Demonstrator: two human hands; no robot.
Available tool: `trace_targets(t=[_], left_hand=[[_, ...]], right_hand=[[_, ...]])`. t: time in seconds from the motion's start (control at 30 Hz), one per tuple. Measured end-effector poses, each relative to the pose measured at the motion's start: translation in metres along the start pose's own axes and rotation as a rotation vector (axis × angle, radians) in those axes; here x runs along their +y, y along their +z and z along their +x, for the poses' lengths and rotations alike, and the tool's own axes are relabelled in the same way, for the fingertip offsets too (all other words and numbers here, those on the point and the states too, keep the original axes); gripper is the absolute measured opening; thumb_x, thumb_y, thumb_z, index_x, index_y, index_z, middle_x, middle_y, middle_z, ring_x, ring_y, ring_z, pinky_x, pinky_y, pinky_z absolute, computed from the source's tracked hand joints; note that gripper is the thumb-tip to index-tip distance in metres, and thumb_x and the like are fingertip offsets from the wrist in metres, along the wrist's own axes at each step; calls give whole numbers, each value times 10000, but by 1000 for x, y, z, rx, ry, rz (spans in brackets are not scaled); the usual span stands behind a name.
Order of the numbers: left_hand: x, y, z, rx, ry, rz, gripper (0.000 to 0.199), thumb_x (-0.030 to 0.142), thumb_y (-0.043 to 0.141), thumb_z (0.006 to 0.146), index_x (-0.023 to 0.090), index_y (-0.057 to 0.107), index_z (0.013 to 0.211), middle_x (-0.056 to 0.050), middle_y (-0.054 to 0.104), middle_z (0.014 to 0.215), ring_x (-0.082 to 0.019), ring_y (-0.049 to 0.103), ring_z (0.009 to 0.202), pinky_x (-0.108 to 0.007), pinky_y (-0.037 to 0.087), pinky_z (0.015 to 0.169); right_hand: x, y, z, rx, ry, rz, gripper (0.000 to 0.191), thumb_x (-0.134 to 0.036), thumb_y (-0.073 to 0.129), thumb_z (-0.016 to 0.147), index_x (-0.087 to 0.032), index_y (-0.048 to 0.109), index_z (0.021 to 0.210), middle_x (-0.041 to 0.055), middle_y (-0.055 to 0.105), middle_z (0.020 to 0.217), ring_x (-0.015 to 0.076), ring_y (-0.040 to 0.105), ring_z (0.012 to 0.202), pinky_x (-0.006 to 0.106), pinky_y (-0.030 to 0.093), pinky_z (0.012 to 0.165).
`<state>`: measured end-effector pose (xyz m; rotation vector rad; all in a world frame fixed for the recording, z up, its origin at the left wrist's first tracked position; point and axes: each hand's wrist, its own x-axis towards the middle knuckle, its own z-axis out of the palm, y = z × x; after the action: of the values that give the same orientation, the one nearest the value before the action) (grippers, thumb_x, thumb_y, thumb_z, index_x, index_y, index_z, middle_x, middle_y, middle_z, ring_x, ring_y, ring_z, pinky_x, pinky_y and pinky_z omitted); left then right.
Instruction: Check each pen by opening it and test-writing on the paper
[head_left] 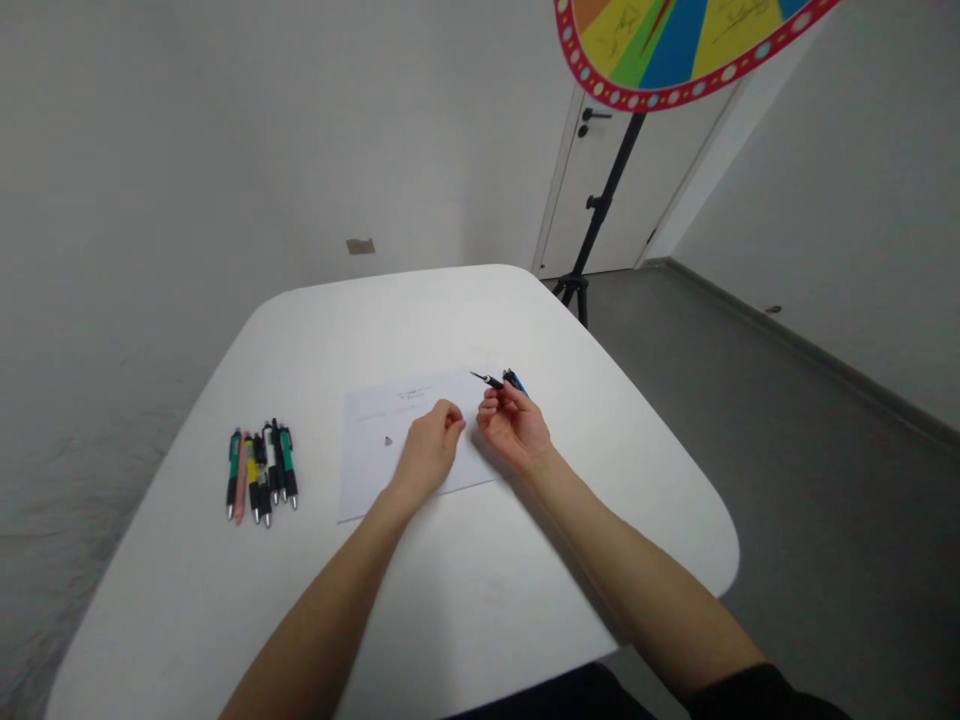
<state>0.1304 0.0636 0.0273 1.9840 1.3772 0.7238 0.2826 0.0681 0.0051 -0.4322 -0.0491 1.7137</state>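
Observation:
My right hand [516, 428], palm turned up, is closed on a dark pen [493, 382] whose thin end points left, above the paper. My left hand [433, 443] is over the sheet of paper [360, 470] with its fingers pinched together; anything between them is too small or hidden to make out. A small dark piece [388, 441] lies on the paper, left of my left hand. Some lines of writing show near the paper's top. Just beyond my right fingers lies a blue and black pen [516, 380], partly covered by the hand.
Several pens [262, 472] lie side by side at the left of the white table [420, 620]. Beyond the far right corner a colourful prize wheel [675, 50] stands on a black tripod [600, 205], before a door [637, 200]. A wall runs behind the table.

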Motion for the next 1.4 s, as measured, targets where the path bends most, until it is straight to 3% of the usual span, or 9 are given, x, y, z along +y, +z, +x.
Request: trace_targets(t=[0.17,0.3,0.5,0.7,0.87,0.93,1.03,1.17,1.4], left_hand=[[-10,-31,-20,271,-7,-393,331,306,535,841,184,604,1141,24,629,719,-131,598,688,-262,493,694],[-10,-34,-28,375,-44,-428,265,378,564,808,179,664,951,-24,686,828,-150,634,779,-279,514,736],[-19,-22,-27,403,-43,-465,187,351,646,761,175,683,814,-23,702,769,-155,635,739,-289,507,725],[-24,-12,-26,381,-3,-568,253,319,664,760,190,716,972,-14,711,763,-146,638,704,-280,515,692],[-27,-14,-25,466,-3,-557,198,295,630,774,192,718,918,-14,707,759,-133,623,663,-265,515,652],[-28,-17,-25,524,-21,-583,205,299,634,773,185,706,928,-9,697,746,-122,607,628,-252,508,617],[-30,-20,-27,541,-33,-596,205,309,649,768,179,702,917,-6,683,721,-119,599,616,-246,506,605],[-28,-19,-32,439,0,-600,194,304,659,759,183,718,898,-12,688,724,-128,613,642,-253,512,619],[-31,-17,-29,439,-109,-774,279,332,746,696,173,741,926,-10,704,712,-123,618,619,-275,527,648]], right_hand=[[25,-1,-4,9,111,-85,132,-123,704,800,-169,588,757,-27,661,591,60,588,501,136,501,495],[37,-1,-7,-14,133,-143,139,-93,723,775,-174,615,808,-16,693,625,75,633,544,141,520,519],[42,3,-11,-36,116,-190,153,-73,727,771,-173,618,808,-30,695,644,70,643,560,146,537,550],[46,5,-13,-17,116,-261,121,-128,747,784,-159,630,787,-16,684,654,61,623,567,145,521,573],[48,7,-16,3,140,-531,225,-342,736,812,-142,649,755,18,672,666,81,591,548,197,489,538],[49,8,-19,-17,35,-805,325,-437,724,795,-155,621,670,11,630,608,96,541,501,229,446,492],[48,8,-24,-3,-503,-1295,276,-392,720,778,-190,595,638,8,611,618,145,553,574,291,469,562],[42,5,-26,-151,-1123,-1727,183,-245,653,835,-211,676,1013,103,703,1040,251,623,1008,428,512,884],[41,-7,-20,-374,-1088,-1916,258,-126,499,932,-181,658,1128,84,735,931,193,673,826,326,532,753]])
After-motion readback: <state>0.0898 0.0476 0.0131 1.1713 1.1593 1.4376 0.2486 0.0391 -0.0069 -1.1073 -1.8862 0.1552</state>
